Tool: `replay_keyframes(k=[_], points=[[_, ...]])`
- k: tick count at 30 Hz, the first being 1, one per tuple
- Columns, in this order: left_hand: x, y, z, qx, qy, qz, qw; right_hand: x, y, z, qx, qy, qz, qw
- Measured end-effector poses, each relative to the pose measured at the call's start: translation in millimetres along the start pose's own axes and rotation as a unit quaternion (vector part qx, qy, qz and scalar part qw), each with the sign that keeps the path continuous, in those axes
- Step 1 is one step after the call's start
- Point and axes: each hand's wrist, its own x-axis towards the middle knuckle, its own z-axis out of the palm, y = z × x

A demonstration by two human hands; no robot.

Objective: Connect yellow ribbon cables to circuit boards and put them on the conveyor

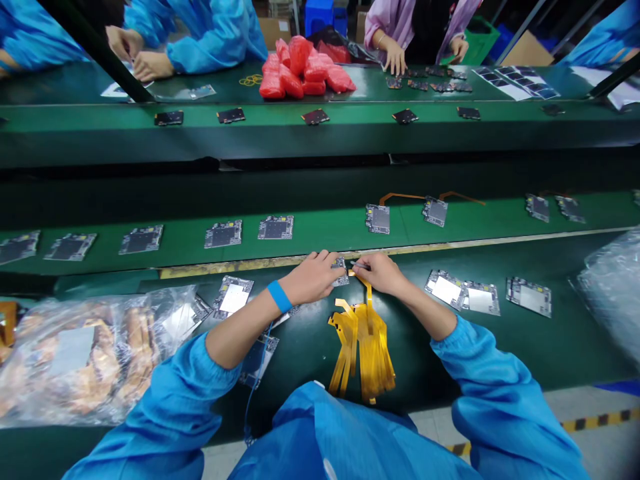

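My left hand (315, 277), with a blue band at the wrist, grips a small circuit board (341, 272) at the near table's back edge; its fingers cover part of the board. Just beside it, my right hand (377, 272) is closed in a pinch on an orange flex cable (369, 293), whose end reaches the board's right side. A thin greyish tip shows at those fingertips, too small to name. Below lies a fanned pile of orange flex cables (373, 353). Whether cable and board are joined I cannot tell.
Circuit boards (233, 295) lie left, others (530, 297) right. A clear bag (100, 353) of copper-coloured parts sits left. Plastic wrap (615, 287) is at right. Boards (277, 228) line the green conveyor (320, 233). Across it, co-workers' hands work near red bundles (303, 70).
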Motion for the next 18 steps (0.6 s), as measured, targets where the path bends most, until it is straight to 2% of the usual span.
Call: replay_keyframes(k=[7,18], points=[[0.0,0.4,0.3,0.003,0.002,0.001,1.0,1.4,0.1,-0.3,-0.027,-0.005,-0.009,1.0],[0.1,0.2,2.7,0.016,0.01,0.015,1.0,3.8,-15.2,-10.5,-0.084,-0.023,-0.021,0.996]])
